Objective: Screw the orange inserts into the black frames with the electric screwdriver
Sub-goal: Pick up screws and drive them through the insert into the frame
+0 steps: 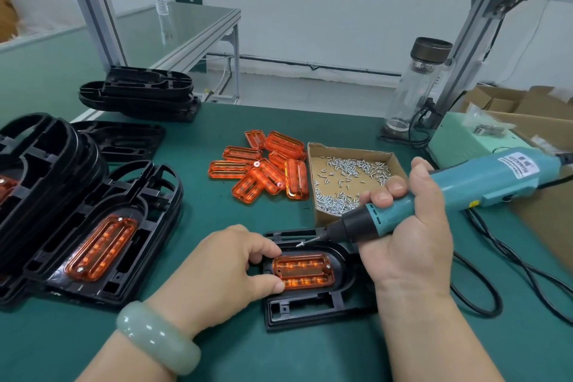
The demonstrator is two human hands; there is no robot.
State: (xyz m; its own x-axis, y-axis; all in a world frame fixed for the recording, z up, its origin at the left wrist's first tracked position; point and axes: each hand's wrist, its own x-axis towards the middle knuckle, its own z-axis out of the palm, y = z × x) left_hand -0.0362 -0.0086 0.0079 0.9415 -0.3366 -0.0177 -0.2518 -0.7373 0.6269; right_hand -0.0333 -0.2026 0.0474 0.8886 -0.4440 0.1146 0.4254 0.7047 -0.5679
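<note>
A black frame (313, 310) lies on the green mat in front of me with an orange insert (305, 271) seated in it. My left hand (223, 273) pinches the insert's left end between thumb and fingers. My right hand (406, 232) grips the teal electric screwdriver (449, 195). Its bit carries a screw (302, 243) that hovers just above the frame's upper edge. A screw head shows at the insert's right end.
Loose orange inserts (266, 164) lie in a pile mid-table beside a cardboard tray of screws (347, 177). Finished frames (93, 236) and stacked black frames (139, 93) fill the left. A glass bottle (415, 84), a green power box (465, 136) and black cables (511, 260) sit right.
</note>
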